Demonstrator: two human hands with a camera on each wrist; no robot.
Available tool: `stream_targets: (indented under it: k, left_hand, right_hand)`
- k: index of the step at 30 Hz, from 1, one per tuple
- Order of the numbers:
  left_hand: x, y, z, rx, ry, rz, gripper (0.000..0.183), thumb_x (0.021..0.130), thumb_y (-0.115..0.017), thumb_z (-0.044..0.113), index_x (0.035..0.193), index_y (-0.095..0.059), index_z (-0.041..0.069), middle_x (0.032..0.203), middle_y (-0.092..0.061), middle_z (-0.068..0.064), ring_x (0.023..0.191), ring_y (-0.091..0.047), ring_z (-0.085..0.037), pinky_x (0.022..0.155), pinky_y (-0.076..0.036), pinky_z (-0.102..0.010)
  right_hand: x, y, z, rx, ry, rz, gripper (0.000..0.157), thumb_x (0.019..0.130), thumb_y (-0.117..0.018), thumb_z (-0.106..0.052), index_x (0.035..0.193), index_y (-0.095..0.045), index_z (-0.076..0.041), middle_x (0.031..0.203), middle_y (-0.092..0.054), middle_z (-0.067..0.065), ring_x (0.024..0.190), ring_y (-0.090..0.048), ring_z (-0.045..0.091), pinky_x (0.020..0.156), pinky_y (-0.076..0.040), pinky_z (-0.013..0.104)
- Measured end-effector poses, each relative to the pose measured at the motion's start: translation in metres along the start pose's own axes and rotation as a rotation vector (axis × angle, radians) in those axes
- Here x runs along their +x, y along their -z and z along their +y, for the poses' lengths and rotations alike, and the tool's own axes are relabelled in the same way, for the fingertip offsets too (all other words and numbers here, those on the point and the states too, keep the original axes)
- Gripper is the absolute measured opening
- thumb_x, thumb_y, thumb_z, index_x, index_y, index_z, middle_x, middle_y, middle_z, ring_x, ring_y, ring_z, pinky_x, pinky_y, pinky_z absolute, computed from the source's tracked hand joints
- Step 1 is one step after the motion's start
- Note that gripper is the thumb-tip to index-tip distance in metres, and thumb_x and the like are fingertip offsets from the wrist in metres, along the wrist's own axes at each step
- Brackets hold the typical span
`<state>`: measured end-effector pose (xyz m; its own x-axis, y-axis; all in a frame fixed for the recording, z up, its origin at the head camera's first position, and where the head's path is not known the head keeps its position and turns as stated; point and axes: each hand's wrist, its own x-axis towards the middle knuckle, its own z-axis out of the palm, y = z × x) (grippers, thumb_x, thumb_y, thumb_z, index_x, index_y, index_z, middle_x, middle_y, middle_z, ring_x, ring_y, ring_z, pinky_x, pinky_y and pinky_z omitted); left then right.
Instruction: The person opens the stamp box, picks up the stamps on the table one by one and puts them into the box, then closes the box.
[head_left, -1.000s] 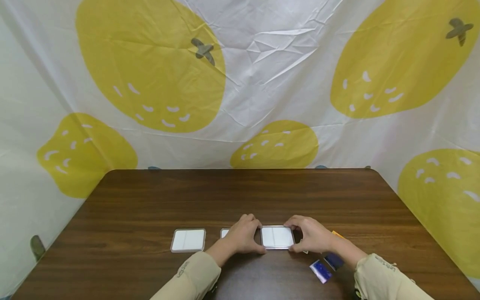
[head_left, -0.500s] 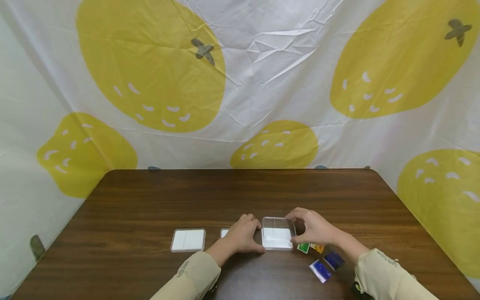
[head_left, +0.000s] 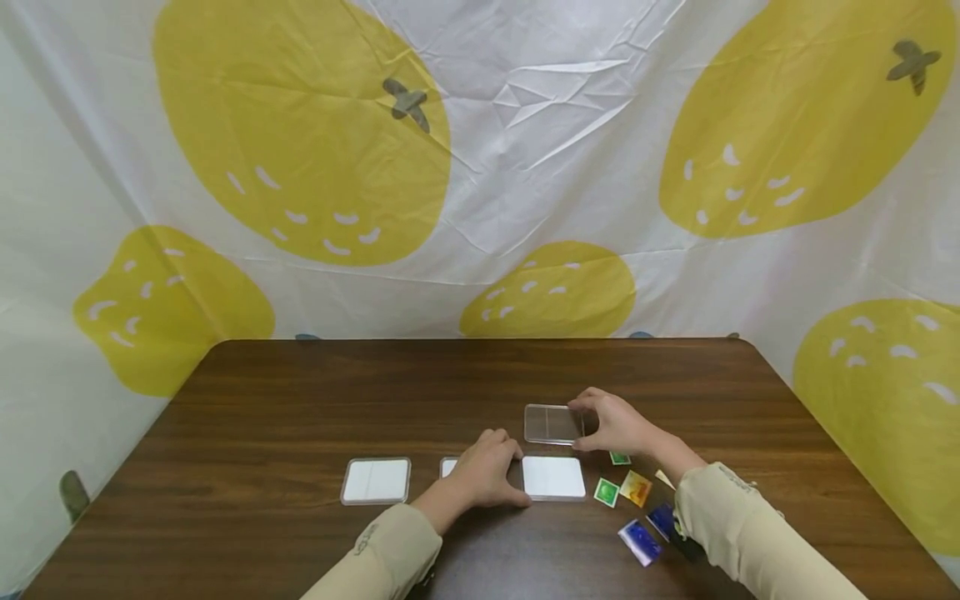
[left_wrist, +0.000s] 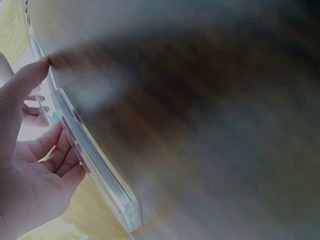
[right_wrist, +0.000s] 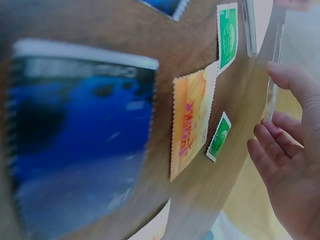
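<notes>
My right hand (head_left: 613, 423) pinches a clear plastic lid (head_left: 551, 425) by its right end, thumb on the near edge and fingers on the far one. The lid is beyond a shallow clear case base (head_left: 553, 478) with a white insert. At the base's left end, my left hand (head_left: 483, 472) holds it with thumb and fingertips at the near and far corners. A second case (head_left: 448, 465) lies mostly hidden under that hand; its edge runs by the fingers in the left wrist view. The right wrist view shows the lid (right_wrist: 274, 80) edge-on between thumb and fingers.
Postage stamps lie right of the base: a green one (head_left: 607, 492), an orange one (head_left: 636, 488), a blue one (head_left: 640, 542) and others partly under the right arm. Further left on the brown table (head_left: 300, 400) lies another white-lined case (head_left: 377, 481). A lemon-print cloth hangs behind.
The right hand has lifted the lid off the base and moved it away toward the table's far side. More stamps are uncovered. My left hand has stayed in place.
</notes>
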<state>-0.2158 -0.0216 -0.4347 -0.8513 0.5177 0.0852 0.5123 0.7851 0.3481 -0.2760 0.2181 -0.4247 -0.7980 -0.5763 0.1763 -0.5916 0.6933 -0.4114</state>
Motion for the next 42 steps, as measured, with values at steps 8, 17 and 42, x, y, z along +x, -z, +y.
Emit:
stream_targets:
  k: [8,17,42]
  left_hand:
    - [0.000,-0.001,0.001,-0.001,0.010,-0.001,0.053,0.060,-0.080,0.042,0.097,-0.062,0.009,0.089,-0.052,0.002,0.090,-0.047,-0.014,0.072,-0.045,-0.024]
    - [0.001,0.000,0.002,-0.004,0.021,-0.011,0.054,0.061,-0.079,0.043,0.099,-0.063,0.009,0.091,-0.052,0.002,0.091,-0.047,-0.015,0.071,-0.045,-0.025]
    - [-0.014,0.010,-0.014,-0.080,-0.094,0.036,0.060,0.065,-0.077,0.043,0.109,-0.061,0.006,0.100,-0.056,-0.002,0.096,-0.049,-0.017,0.079,-0.045,-0.027]
  right_hand:
    - [0.010,-0.006,0.007,-0.002,-0.051,-0.014,0.053,0.066,-0.077,-0.023,0.109,-0.061,0.003,0.106,-0.058,0.011,0.096,-0.056,0.025,0.082,-0.045,0.041]
    - [0.016,-0.009,0.009,0.015,-0.046,-0.045,0.052,0.066,-0.073,-0.016,0.111,-0.059,0.006,0.111,-0.056,0.015,0.103,-0.053,0.030,0.087,-0.042,0.043]
    - [0.012,-0.006,0.004,0.066,-0.096,0.049,0.067,0.067,-0.076,-0.032,0.120,-0.053,0.002,0.116,-0.054,0.014,0.109,-0.050,0.032,0.090,-0.040,0.047]
